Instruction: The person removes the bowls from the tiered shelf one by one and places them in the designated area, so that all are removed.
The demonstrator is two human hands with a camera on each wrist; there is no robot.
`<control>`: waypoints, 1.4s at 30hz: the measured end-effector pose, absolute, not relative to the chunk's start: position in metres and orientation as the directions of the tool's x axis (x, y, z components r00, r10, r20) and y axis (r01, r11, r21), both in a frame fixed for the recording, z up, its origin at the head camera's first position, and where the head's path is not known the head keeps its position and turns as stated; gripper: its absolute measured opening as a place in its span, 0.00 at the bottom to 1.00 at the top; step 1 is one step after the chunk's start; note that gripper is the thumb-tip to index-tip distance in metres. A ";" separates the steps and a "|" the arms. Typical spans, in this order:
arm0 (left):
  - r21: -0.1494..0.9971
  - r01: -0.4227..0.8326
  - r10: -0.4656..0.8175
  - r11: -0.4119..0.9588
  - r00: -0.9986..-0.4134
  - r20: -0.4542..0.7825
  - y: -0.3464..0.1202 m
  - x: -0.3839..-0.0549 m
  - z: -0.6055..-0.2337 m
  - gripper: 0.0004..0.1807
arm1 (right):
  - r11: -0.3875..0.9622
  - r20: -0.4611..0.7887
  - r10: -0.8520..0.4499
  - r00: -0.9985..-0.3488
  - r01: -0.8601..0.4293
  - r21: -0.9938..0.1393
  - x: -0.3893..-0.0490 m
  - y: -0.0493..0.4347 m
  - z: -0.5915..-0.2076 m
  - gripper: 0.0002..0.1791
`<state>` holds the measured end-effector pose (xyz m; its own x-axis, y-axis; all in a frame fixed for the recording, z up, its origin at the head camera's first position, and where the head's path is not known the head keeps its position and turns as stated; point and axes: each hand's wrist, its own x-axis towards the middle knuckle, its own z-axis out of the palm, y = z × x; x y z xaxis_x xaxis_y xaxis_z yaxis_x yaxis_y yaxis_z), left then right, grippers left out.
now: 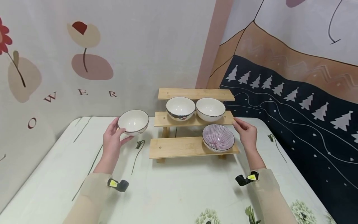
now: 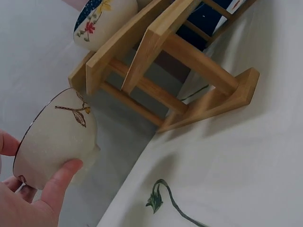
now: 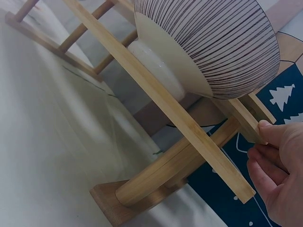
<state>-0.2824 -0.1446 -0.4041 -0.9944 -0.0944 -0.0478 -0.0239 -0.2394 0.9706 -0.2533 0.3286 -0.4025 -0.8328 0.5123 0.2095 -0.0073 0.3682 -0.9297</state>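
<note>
My left hand (image 1: 112, 141) grips a white bowl (image 1: 134, 122) by its left side, left of a three-tier wooden rack (image 1: 179, 147). In the left wrist view the bowl (image 2: 59, 137) shows a brown leaf pattern, the thumb pressed on its outside wall. At the rack's right, my right hand (image 1: 247, 132) pinches the end of the middle shelf (image 3: 253, 125) between thumb and fingers. Two white bowls, one (image 1: 180, 109) beside the other (image 1: 210, 109), stand on the middle shelf. A purple-striped bowl (image 1: 218, 137) sits at the right of the lowest shelf.
The rack's top shelf (image 1: 195, 94) stands near the back wall cloth (image 1: 134, 62). A dark cloth with white trees (image 1: 291, 124) hangs at the right. The white tablecloth (image 1: 179, 186) has printed flowers and stems.
</note>
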 end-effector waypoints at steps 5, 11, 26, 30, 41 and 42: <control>0.970 -0.039 -0.110 -0.238 -0.992 -0.067 -0.146 -0.294 -0.409 0.38 | 0.365 0.235 0.514 -0.825 -0.037 -0.930 -0.255 0.330 -0.404 0.21; 0.972 -0.058 -0.128 -0.228 -0.988 -0.089 -0.147 -0.303 -0.417 0.38 | 0.375 0.230 0.501 -0.834 -0.030 -0.926 -0.254 0.330 -0.403 0.21; 0.966 -0.120 -0.132 -0.227 -0.979 -0.153 -0.148 -0.315 -0.432 0.39 | 0.396 0.231 0.497 -0.837 -0.018 -0.918 -0.254 0.330 -0.404 0.21; 0.967 -0.138 -0.139 -0.216 -0.975 -0.171 -0.149 -0.317 -0.435 0.39 | 0.394 0.227 0.497 -0.837 -0.015 -0.919 -0.254 0.330 -0.403 0.21; 0.967 -0.192 -0.128 -0.170 -0.968 -0.215 -0.151 -0.321 -0.444 0.38 | 0.406 0.224 0.500 -0.837 -0.002 -0.914 -0.254 0.330 -0.403 0.21; 0.965 -0.196 -0.124 -0.175 -0.968 -0.219 -0.152 -0.321 -0.445 0.38 | 0.406 0.225 0.500 -0.836 -0.004 -0.914 -0.254 0.330 -0.403 0.21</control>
<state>-0.3210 -0.1520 -0.4451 -0.9679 -0.1238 -0.2188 -0.1958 -0.1749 0.9649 -0.2539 0.3298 -0.4034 -0.8361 0.5001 0.2253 -0.0036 0.4056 -0.9140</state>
